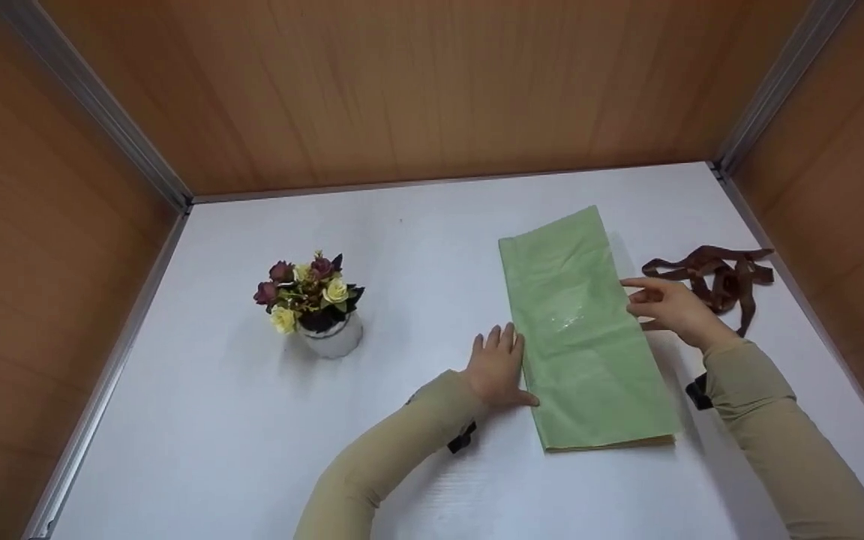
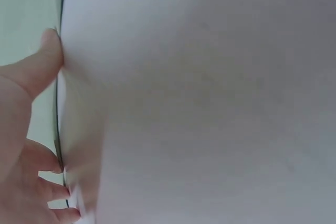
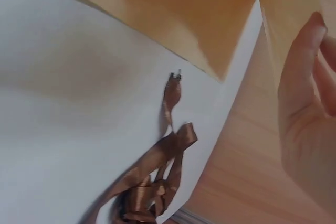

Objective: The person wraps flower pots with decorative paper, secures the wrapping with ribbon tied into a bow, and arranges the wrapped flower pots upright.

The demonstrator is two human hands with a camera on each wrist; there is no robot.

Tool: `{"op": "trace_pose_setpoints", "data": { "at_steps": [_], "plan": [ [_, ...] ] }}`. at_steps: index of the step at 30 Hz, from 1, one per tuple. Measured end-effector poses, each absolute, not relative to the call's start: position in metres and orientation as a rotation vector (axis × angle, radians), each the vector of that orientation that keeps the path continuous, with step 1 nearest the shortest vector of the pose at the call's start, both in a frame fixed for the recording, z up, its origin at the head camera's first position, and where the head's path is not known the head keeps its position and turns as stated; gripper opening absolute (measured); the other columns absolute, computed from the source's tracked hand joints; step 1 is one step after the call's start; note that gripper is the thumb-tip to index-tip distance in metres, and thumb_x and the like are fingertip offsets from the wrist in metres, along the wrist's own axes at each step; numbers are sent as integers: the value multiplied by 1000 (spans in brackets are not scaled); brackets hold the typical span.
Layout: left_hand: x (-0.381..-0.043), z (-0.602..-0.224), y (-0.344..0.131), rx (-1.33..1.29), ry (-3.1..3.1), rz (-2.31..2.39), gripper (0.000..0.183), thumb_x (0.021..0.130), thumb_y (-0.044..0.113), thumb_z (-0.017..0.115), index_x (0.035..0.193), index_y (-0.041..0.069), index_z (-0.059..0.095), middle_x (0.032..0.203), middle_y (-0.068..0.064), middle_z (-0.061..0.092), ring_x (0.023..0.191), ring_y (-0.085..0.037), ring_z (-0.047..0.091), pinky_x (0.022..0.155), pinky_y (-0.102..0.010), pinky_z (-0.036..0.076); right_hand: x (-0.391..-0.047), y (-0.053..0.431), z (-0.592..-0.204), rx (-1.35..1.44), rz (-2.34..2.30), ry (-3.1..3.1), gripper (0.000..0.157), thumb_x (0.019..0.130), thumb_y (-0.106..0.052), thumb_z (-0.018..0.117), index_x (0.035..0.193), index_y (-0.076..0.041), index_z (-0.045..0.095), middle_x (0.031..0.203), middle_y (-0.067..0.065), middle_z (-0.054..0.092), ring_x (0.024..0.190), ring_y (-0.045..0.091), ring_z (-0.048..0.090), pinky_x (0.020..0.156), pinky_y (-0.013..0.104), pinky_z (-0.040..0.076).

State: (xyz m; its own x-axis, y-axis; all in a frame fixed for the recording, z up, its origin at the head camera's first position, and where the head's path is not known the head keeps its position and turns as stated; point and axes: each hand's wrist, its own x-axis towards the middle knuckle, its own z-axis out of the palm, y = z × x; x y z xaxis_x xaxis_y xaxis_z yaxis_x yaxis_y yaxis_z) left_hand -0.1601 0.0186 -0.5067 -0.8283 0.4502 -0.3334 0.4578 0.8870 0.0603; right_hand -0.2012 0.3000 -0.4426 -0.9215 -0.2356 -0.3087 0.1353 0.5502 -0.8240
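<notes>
A folded sheet of green paper [image 1: 582,322] with a tan inner face [image 3: 173,14] lies lengthwise on the white table. My left hand [image 1: 496,371] rests at its left edge with fingers spread, the thumb over the border of the sheet. In the left wrist view the thumb and fingertips of that hand [image 2: 26,103] reach along the fold. My right hand [image 1: 676,311] holds the sheet's right edge, which is lifted off the table. The right wrist view has the thumb of this hand [image 3: 304,114] against the tan face; its other fingers are mostly hidden.
A tangled brown satin ribbon [image 1: 724,281] lies on the table [image 1: 417,247] beyond my right hand. To the left stands a white pot [image 1: 334,339] of yellow and dark red flowers [image 1: 308,289]. Wooden panels [image 1: 439,90] wall in the table at the back and sides.
</notes>
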Motion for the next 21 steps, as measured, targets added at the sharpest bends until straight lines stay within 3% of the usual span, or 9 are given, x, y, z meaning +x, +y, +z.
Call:
{"op": "trace_pose_setpoints", "data": {
  "at_steps": [4, 8, 12, 15, 21],
  "plan": [
    [-159, -500, 20, 685, 2688, 59, 98, 81, 68, 56, 149, 5, 24, 156, -17, 18, 143, -31, 19, 113, -45, 26, -201, 296, -432, -127, -1316, 2398, 58, 95, -17, 57, 146, -2, 33, 121, 23, 48, 102, 19, 55, 87, 38, 53],
    [-164, -485, 19, 756, 2709, 220, 71, 88, 57, 55, 135, 6, 46, 141, -15, 41, 129, -30, 39, 101, -40, 41, -201, 291, -421, -165, -1306, 2389, 58, 94, -18, 58, 145, -2, 34, 124, 25, 47, 97, 15, 58, 85, 35, 53],
    [-174, -467, 17, 794, 2721, 571, 46, 93, 39, 58, 124, 5, 59, 121, -11, 59, 112, -26, 55, 93, -34, 47, -201, 285, -414, -188, -1326, 2357, 58, 94, -18, 59, 145, -3, 35, 122, 23, 48, 93, 11, 59, 82, 32, 54],
    [-181, -454, 17, 689, 2614, 956, 40, 95, 27, 57, 126, 2, 58, 124, -12, 60, 114, -23, 57, 95, -31, 46, -203, 278, -410, -191, -1359, 2326, 57, 93, -16, 60, 144, -4, 36, 116, 16, 50, 91, 8, 59, 80, 30, 54],
    [-188, -433, 18, 469, 2363, 1486, 35, 95, 25, 57, 123, 3, 58, 120, -8, 60, 110, -18, 58, 86, -26, 51, -204, 260, -404, -222, -1411, 2271, 59, 92, -20, 62, 144, -3, 37, 109, 6, 53, 90, 7, 59, 83, 31, 53]
  ]
}}
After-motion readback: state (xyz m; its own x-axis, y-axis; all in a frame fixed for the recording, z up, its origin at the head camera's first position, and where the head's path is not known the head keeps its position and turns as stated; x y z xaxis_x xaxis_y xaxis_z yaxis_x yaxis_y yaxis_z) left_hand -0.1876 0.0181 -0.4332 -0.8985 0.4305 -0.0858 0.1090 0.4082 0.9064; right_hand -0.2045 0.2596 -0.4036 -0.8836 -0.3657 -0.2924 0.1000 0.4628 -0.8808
